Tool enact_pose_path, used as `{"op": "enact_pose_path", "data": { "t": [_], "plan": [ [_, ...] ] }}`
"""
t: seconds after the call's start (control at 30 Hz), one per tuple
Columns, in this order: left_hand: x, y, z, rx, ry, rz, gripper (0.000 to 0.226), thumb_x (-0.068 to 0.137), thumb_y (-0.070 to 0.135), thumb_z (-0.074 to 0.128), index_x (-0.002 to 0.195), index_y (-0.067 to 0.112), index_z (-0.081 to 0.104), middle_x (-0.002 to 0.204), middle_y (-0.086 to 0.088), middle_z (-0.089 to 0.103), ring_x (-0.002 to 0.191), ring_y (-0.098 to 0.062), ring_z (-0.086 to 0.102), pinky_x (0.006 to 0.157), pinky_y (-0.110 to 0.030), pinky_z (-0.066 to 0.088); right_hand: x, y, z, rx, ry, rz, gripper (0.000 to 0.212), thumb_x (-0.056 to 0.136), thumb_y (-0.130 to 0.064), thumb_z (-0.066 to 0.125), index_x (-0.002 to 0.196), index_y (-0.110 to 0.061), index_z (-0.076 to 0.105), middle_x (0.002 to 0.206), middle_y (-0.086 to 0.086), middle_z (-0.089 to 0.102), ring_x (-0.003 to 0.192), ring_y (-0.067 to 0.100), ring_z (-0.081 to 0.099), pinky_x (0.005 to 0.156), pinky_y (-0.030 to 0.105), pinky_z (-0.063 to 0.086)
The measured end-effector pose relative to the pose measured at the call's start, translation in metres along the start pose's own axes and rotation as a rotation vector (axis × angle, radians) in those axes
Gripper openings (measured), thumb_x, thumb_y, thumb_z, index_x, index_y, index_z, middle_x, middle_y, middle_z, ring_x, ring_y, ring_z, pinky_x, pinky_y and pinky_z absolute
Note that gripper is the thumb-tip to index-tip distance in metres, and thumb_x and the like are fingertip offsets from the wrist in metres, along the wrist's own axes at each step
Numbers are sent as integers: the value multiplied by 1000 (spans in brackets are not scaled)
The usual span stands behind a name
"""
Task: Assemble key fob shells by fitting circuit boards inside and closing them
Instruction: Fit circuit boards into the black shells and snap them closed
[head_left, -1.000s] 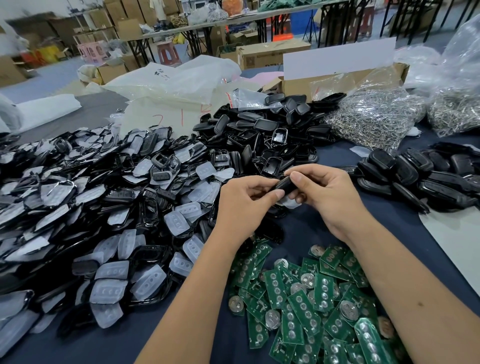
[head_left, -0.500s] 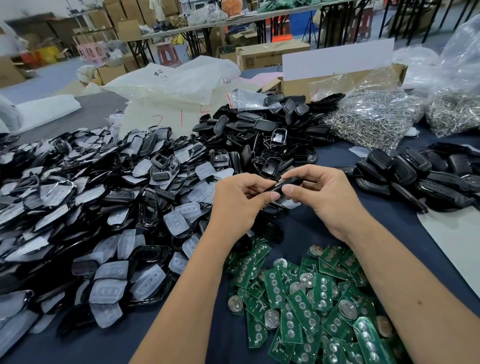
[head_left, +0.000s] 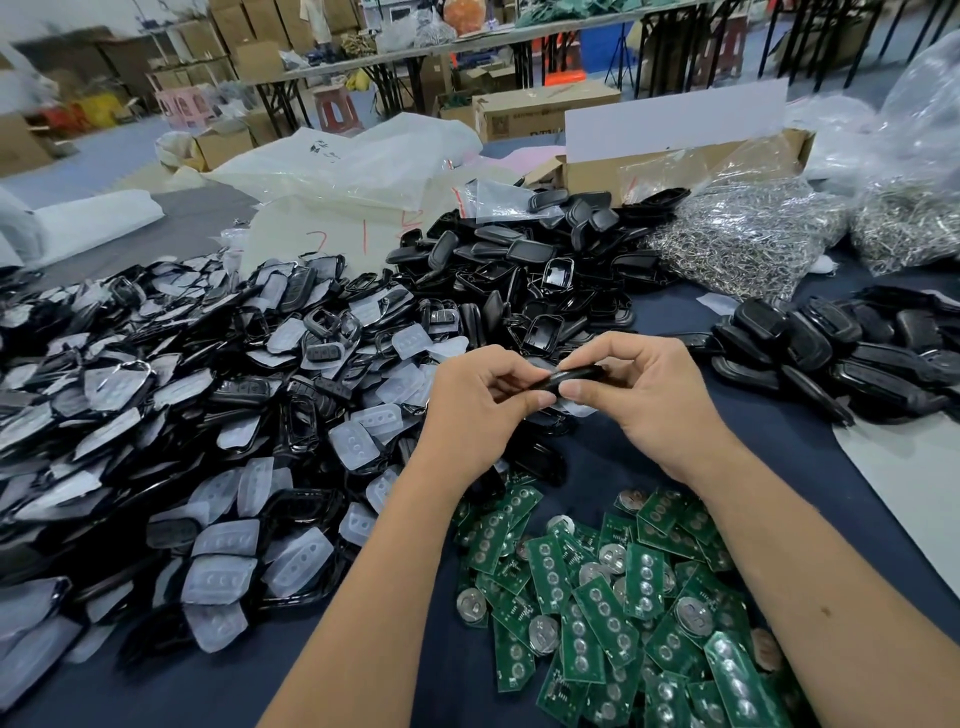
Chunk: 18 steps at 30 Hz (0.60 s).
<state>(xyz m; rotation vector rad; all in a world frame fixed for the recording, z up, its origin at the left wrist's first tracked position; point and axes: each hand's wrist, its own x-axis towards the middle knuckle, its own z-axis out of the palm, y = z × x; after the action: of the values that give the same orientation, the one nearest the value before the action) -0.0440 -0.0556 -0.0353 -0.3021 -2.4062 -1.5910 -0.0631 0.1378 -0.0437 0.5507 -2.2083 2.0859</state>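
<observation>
Both hands meet above the worktop (head_left: 597, 457), left hand (head_left: 478, 410) and right hand (head_left: 649, 400) each pinching one end of a black key fob shell (head_left: 576, 375), probably to press it closed; the fingers (head_left: 574, 388) are curled narrow round it; green circuit boards (head_left: 623, 597) lie heaped just below, within easy reach.

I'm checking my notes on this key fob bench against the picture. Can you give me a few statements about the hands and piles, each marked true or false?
1. Both hands hold one black key fob shell between them. True: the left hand and right hand each pinch it.
2. The green circuit boards lie at the far end of the table. False: they lie nearest the person, under the forearms.
3. A row of closed black fobs lies to the right of the hands. True.
4. The bags of metal rings are on the left. False: they are at the far right.
5. The shell is resting on the table. False: it is held up above the dark cloth.
</observation>
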Motion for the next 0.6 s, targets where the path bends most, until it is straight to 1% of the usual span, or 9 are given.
{"op": "enact_pose_path", "data": {
  "t": [0.07,0.13,0.17,0.27,0.3,0.4,0.47,0.53,0.6],
  "plan": [
    [-1,-1,2,135,28,63,27,76,5,89,86,27,76,86,9,73,81,-6,70,75,-25,59,0,1,3,-94,4,-43,25,80,1,86,89,-21,79,84,1,78,77,16,74,75,30,59],
    [-2,0,4,201,44,115,26,75,8,89,92,23,77,90,11,72,85,-7,69,76,-30,59,-1,1,5,-158,3,-78,25,79,0,88,92,-20,78,90,-2,77,84,16,75,78,33,61],
    [-2,1,6,209,49,130,29,74,7,88,95,23,76,90,13,72,86,-8,69,76,-30,59,-1,1,6,-179,4,-90,26,79,-1,89,92,-20,77,92,-4,77,87,16,75,80,34,62],
    [-3,3,6,219,62,150,40,74,7,87,102,28,67,87,16,71,86,-4,69,74,-23,58,-1,0,5,-194,-8,-111,28,80,-4,89,94,-25,77,97,-6,76,93,16,74,85,40,62],
    [-3,3,6,219,67,148,42,74,6,87,102,29,66,86,16,71,85,-4,69,74,-23,59,-1,0,5,-188,-18,-115,27,81,-6,88,95,-27,77,98,-6,76,94,16,74,87,42,62],
    [-3,2,6,200,60,120,41,75,7,86,99,30,63,82,13,71,84,-6,70,78,-32,61,-1,1,6,-194,-17,-126,25,83,-11,87,93,-33,78,97,-6,76,94,19,74,85,50,61],
    [-3,3,6,180,54,107,40,74,7,86,96,28,61,80,11,70,83,-8,69,80,-36,60,1,2,6,-203,-9,-132,22,83,-10,87,93,-28,80,96,-4,76,92,23,73,82,54,59],
    [-2,2,5,160,50,103,39,72,5,87,93,25,60,80,10,68,83,-9,69,81,-38,60,1,3,6,-203,-18,-141,20,83,-7,86,95,-23,80,96,-4,76,92,24,72,82,54,58],
    [-2,2,5,148,40,106,37,73,4,87,91,23,62,81,10,68,84,-10,68,80,-36,60,1,4,7,-195,-19,-143,20,84,-6,85,95,-22,80,96,-4,77,91,25,72,82,54,58]
  ]
}}
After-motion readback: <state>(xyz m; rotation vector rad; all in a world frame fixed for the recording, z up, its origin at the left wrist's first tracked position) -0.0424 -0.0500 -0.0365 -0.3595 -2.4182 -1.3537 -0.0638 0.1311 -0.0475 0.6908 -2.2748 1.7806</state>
